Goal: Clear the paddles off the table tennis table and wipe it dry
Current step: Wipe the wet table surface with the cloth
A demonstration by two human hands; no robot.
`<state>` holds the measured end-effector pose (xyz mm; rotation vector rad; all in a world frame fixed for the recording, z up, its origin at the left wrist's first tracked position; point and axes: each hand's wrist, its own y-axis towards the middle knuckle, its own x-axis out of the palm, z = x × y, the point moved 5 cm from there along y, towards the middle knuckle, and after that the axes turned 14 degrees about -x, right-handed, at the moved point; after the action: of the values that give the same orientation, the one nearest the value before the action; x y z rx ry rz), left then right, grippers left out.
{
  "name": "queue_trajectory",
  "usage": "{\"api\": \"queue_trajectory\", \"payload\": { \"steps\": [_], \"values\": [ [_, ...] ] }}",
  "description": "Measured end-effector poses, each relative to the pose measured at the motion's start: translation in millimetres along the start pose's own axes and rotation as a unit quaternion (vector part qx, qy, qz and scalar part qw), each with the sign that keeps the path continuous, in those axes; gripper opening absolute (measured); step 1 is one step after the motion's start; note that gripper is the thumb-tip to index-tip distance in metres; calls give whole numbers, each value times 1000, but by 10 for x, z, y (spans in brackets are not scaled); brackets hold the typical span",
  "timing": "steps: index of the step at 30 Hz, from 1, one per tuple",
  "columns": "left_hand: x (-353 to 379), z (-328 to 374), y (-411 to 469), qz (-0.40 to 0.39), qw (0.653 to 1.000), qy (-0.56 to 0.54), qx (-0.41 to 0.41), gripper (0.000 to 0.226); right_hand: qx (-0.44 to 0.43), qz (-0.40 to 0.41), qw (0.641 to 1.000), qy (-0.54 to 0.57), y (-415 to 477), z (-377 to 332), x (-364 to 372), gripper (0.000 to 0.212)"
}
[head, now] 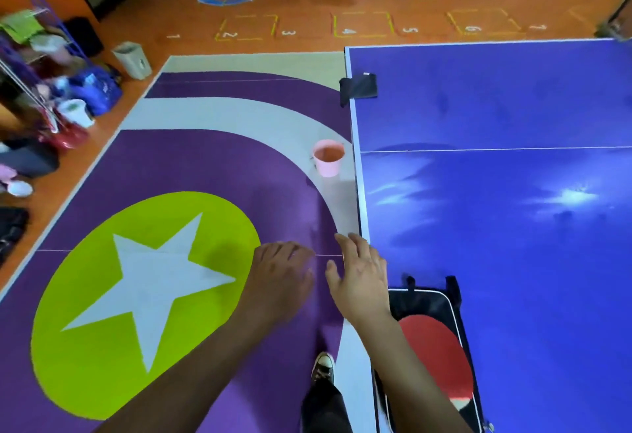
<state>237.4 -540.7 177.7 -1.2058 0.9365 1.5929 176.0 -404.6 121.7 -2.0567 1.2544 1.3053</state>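
Both hands are empty beside the surface (496,107): left hand (280,271) loosely curled, right hand (362,278) spread over its edge. Red paddle (434,354) lies in an open case (424,299) at the near corner. It is probably light, stiff and grippy; its handle is unclear, so pinch the blade's rim.

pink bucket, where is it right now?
Head view, centre: the pink bucket stands on the floor mat beside the left edge of the blue table, level with its white line, this side of the black piece on that edge.
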Motion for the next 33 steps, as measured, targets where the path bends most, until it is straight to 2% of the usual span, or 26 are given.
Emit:
{"api": "queue_trajectory", "payload": {
  "steps": [5,11,19,29,33],
  "values": [
    [-60,-59,906,-3,1000,13,14,33,3,20,1000,21,927,127,-14,53],
    [-156,-268,1848,26,1000,-8,4,28,7,6,1000,-7,1884,268,3,51],
    [-72,-718,3509,33,999,-11,40,30,26,22,999,-18,3526,374,122,51],
    [-133,-1189,5787,-11,991,-23,133,30,108,38,992,-49,5654,484,291,51],
    [-100,-1250,6550,-22,989,-25,146,27,137,61,988,-46,6266,644,280,47]
  ]
}}
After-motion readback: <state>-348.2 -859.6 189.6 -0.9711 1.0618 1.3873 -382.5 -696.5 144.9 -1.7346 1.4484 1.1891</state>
